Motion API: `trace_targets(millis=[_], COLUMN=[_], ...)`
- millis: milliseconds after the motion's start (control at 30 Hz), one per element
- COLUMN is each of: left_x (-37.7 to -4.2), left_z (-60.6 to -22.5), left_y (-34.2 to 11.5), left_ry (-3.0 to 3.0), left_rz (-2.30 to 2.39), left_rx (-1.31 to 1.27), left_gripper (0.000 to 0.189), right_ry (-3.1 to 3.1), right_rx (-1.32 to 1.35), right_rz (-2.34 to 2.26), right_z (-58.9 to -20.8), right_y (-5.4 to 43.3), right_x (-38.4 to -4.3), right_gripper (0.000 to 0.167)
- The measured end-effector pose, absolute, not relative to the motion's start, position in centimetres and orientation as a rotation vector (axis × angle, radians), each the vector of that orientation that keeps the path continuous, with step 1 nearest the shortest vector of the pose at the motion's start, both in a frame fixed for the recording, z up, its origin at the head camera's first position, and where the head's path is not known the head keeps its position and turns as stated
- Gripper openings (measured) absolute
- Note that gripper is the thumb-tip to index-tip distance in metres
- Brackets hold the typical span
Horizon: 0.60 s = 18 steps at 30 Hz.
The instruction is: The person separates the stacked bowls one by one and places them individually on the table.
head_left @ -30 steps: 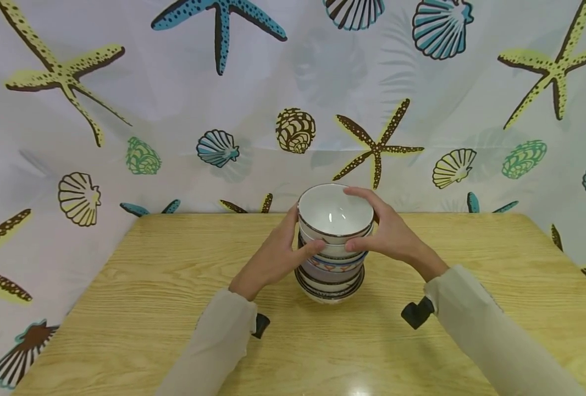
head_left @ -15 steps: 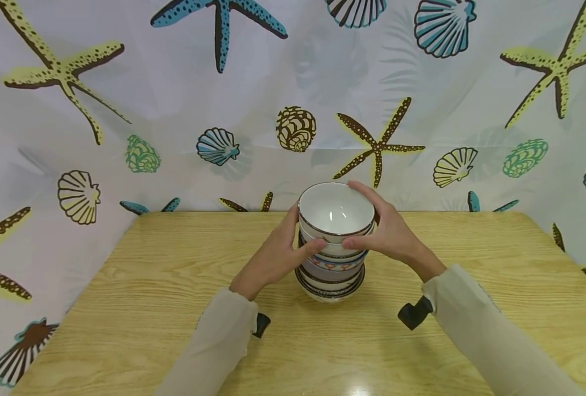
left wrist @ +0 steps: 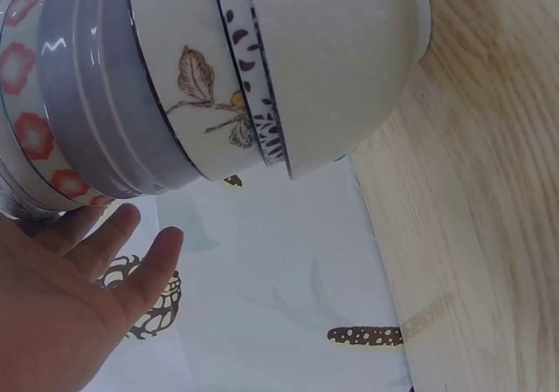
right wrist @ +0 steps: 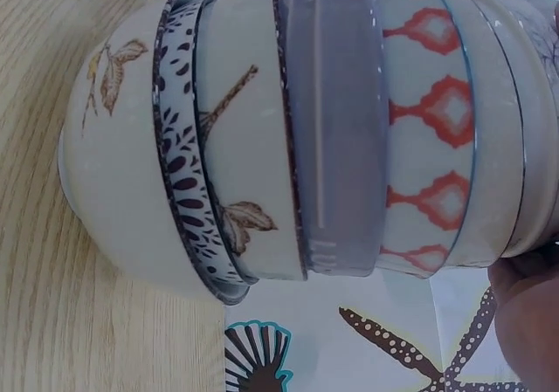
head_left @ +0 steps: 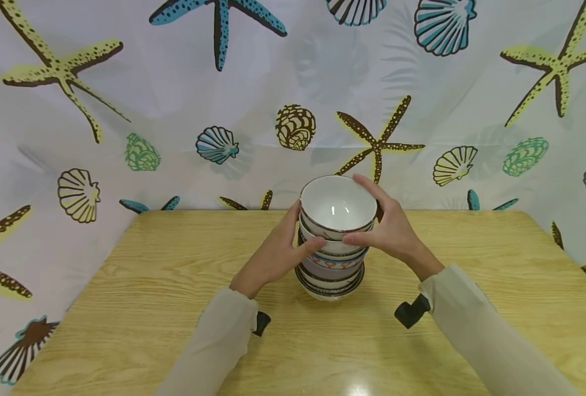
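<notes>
A tall stack of nested bowls (head_left: pixel 329 273) stands upright on the table. At its top sits a white bowl (head_left: pixel 336 204) with a dark rim, slightly tilted and raised from the bowl under it. My right hand (head_left: pixel 394 228) holds this top bowl, index finger at the far rim and thumb in front. From the left, my left hand (head_left: pixel 279 248) grips the upper stack, its thumb across the front of the second bowl. Lower down, the right wrist view shows a red-patterned bowl (right wrist: pixel 428 121), a lavender bowl (right wrist: pixel 341 130) and a leaf-patterned bowl (right wrist: pixel 249 139).
The stack rests on a light wooden table (head_left: pixel 164 308). Behind it hangs a white curtain (head_left: pixel 258 93) printed with starfish and shells, meeting the table's back edge. Dark wrist cameras show under both sleeves.
The top bowl has risen a little and shifted slightly right with my right hand, opening its gap from the bowl beneath. My left hand has hardly moved on the stack.
</notes>
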<state>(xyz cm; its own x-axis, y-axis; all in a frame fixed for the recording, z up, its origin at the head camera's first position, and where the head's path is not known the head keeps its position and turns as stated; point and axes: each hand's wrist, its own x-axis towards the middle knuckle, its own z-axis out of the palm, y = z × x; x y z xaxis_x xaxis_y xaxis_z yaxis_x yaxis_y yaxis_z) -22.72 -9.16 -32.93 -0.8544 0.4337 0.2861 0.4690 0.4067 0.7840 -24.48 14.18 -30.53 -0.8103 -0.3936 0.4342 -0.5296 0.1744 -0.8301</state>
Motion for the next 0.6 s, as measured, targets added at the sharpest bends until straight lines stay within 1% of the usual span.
trace_targets(millis=[267, 600], left_x=[-22.8, -22.8], left_z=[-32.8, -32.7], left_y=[-9.1, -9.2], left_ry=[-2.651, -2.674], left_rz=[-1.455, -1.447], left_rx=[-0.792, -0.762], left_gripper=[0.115, 0.113], right_ry=[-2.257, -2.227], right_rx=[0.891, 0.825], right_rz=[1.782, 1.809], right_z=[-29.8, -28.7], right_y=[14.4, 15.0], right_x=[-24.5, -24.4], right_gripper=[0.111, 0.106])
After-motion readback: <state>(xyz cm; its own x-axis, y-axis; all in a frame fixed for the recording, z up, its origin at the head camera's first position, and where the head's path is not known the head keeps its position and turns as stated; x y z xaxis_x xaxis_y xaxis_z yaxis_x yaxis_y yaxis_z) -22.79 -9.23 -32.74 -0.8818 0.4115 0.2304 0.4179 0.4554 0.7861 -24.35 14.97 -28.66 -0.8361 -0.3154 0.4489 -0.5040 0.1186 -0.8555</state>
